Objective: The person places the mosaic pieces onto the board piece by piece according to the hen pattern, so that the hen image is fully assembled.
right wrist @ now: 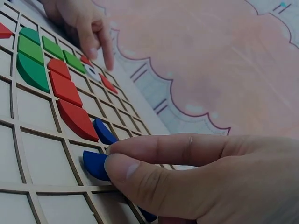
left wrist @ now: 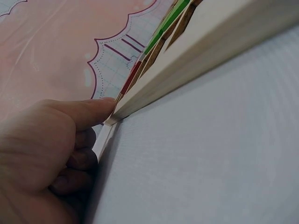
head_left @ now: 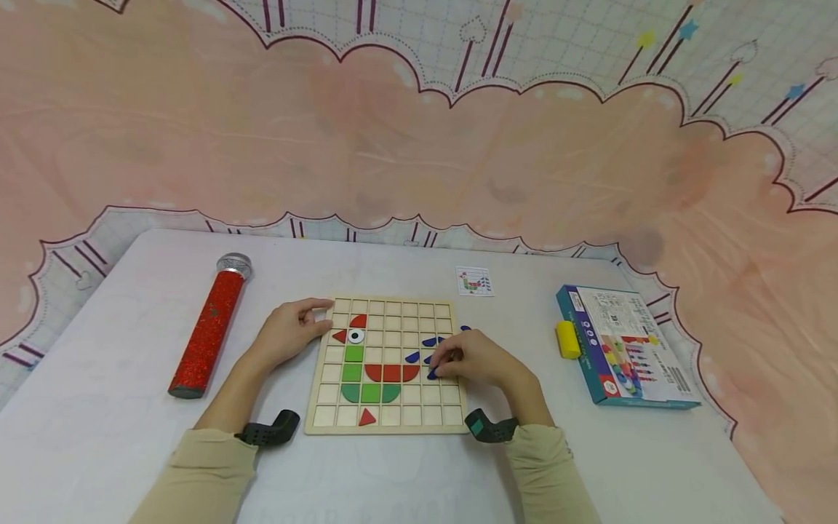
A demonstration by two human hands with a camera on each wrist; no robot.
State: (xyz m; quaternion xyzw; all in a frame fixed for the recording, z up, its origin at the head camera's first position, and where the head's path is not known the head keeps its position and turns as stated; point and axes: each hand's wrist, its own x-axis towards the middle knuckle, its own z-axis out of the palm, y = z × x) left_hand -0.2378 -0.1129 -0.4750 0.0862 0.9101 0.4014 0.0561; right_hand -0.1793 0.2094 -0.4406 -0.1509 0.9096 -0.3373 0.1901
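A square wooden grid board lies on the table, with colored pieces in its cells. Thumb and index finger of my right hand pinch a blue curved piece at a cell right of the red curved piece. Other blue pieces sit near these fingers, partly hidden by the hand. My left hand touches the board's upper left corner with extended thumb and index finger, the other fingers curled. Near it are a round eye piece, red triangle and green squares.
A small picture card lies behind the board. To the right are a blue-edged box and a yellow cylinder beside it. A red glittery microphone lies at the left. A patterned cloth hangs behind the table.
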